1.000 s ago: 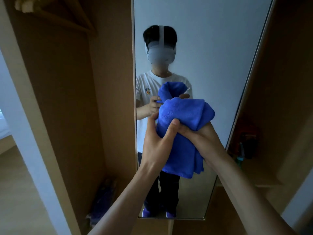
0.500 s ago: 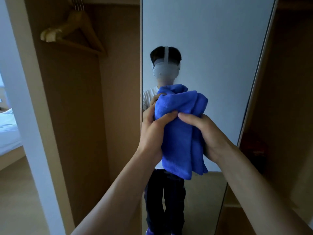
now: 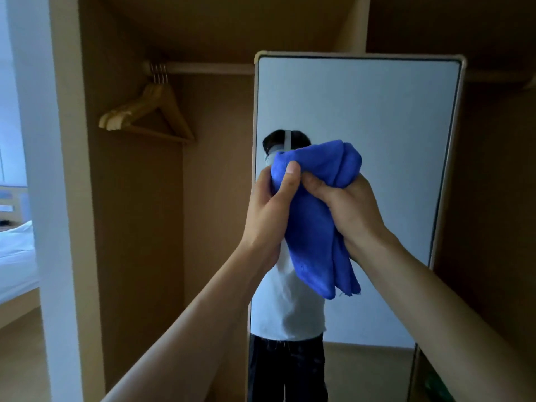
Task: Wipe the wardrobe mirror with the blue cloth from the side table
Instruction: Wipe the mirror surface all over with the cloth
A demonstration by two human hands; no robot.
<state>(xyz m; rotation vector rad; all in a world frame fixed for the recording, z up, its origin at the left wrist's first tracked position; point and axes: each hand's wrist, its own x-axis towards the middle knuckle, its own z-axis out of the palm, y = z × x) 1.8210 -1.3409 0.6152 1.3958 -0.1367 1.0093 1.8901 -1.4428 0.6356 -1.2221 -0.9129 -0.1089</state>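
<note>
A bunched blue cloth (image 3: 314,216) hangs in front of the tall wardrobe mirror (image 3: 377,111), about halfway up the glass. My left hand (image 3: 269,210) grips its left side with the thumb pressed over the top fold. My right hand (image 3: 351,210) grips the right side, fingers curled round the fabric. The cloth's loose end dangles below both hands. Whether the cloth touches the glass cannot be told. The mirror reflects a person in a white shirt, mostly hidden behind the cloth.
Wooden hangers (image 3: 145,117) hang from a rail (image 3: 203,68) in the open wardrobe bay left of the mirror. A white post (image 3: 43,198) stands at the far left, with a bed (image 3: 14,256) beyond it. Dark wardrobe panels flank the mirror on the right.
Both hands have lifted the cloth higher along the mirror, and my view has tilted up, bringing the mirror's top edge and the hanger rail into sight.
</note>
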